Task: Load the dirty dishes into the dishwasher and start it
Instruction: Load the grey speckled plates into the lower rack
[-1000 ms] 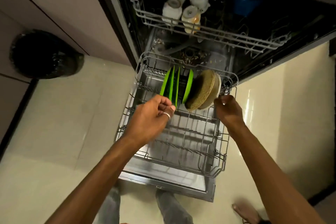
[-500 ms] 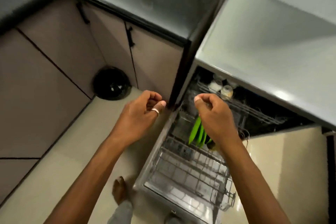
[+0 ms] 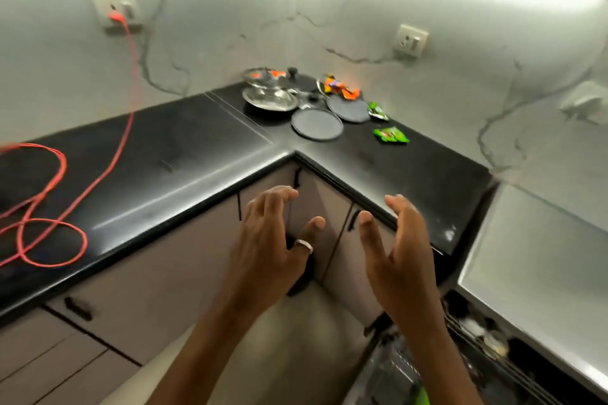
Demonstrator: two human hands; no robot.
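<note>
Back in the corner of the table (image 3: pixel 197 148) sit the dirty dishes (image 3: pixel 317 124), well apart from my left hand (image 3: pixel 269 240) and right hand (image 3: pixel 398 246), both spread loose and carrying nothing. I reckon the steel plates (image 3: pixel 269 99) could slide and clatter if I grab them as a heap. Low at my right the dishwasher (image 3: pixel 513 368) stands open. Its lower rack (image 3: pixel 394 368) shows a sliver of green plate (image 3: pixel 422 396), and the upper rack (image 3: pixel 460 332) holds pale, blurred pieces.
</note>
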